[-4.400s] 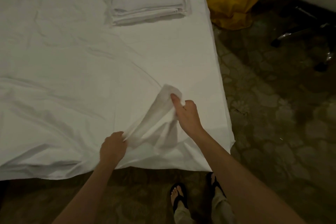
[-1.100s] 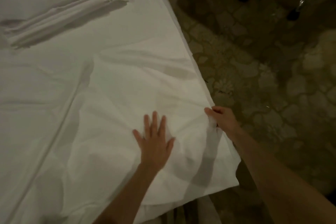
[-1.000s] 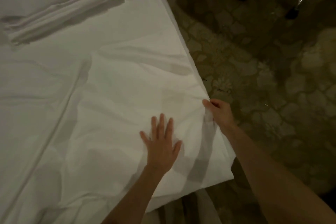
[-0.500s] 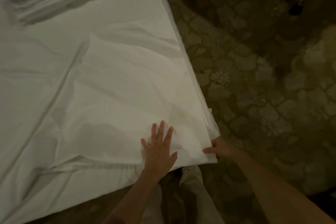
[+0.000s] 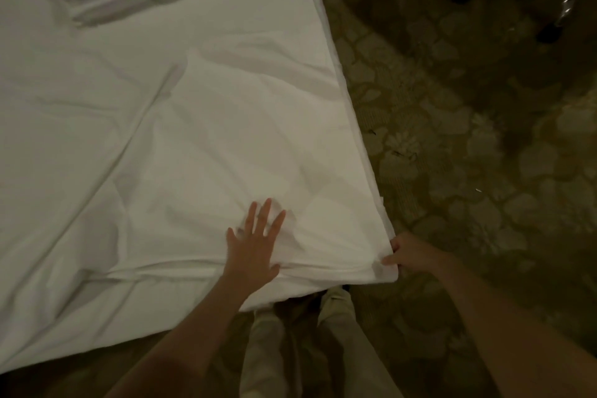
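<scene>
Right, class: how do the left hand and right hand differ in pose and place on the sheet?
The left hand lies flat, fingers spread; the right hand is curled, pinching cloth. The left hand presses the sheet inside the near edge; the right hand grips its corner. Both touch the same white sheet.

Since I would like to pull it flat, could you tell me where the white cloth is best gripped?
Grip the white cloth at its near right corner, from the floor side: that corner juts past the bed, where the right hand pinches it while the left hand presses flat.
</scene>
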Action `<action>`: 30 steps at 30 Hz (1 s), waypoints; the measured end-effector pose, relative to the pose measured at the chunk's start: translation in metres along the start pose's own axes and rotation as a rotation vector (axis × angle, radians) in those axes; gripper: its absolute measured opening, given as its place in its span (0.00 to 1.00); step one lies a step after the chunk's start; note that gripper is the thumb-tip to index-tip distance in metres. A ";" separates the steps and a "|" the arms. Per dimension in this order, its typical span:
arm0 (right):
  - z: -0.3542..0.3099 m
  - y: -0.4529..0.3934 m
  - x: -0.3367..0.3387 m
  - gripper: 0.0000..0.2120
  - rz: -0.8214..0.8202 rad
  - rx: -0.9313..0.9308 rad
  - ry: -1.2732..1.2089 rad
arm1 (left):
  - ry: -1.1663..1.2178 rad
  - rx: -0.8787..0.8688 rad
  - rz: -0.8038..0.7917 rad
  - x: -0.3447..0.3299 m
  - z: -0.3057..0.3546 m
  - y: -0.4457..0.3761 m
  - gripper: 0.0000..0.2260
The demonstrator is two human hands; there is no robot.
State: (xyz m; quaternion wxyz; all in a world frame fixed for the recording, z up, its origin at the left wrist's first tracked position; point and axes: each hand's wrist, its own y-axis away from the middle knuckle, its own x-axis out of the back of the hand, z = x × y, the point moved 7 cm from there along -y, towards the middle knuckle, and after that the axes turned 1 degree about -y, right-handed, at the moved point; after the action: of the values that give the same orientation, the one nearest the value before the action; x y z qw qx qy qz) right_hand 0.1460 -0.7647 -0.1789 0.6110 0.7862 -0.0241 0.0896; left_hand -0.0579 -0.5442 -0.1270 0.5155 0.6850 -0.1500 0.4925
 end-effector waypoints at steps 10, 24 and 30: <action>-0.001 0.012 -0.026 0.52 -0.170 -0.113 -0.033 | -0.150 -0.260 -0.053 -0.016 0.014 0.032 0.16; -0.002 0.017 -0.010 0.64 -0.087 -0.089 0.343 | 0.046 -0.170 -0.247 -0.027 -0.009 0.042 0.13; -0.016 0.013 -0.012 0.24 0.025 -0.088 0.416 | 0.536 0.178 -0.168 0.006 -0.064 0.023 0.10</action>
State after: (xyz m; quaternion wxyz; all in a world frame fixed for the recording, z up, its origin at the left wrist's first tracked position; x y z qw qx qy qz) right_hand 0.1305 -0.7534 -0.1642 0.6352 0.7231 0.0888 0.2565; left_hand -0.1051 -0.4972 -0.1104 0.5135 0.5830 0.0925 0.6228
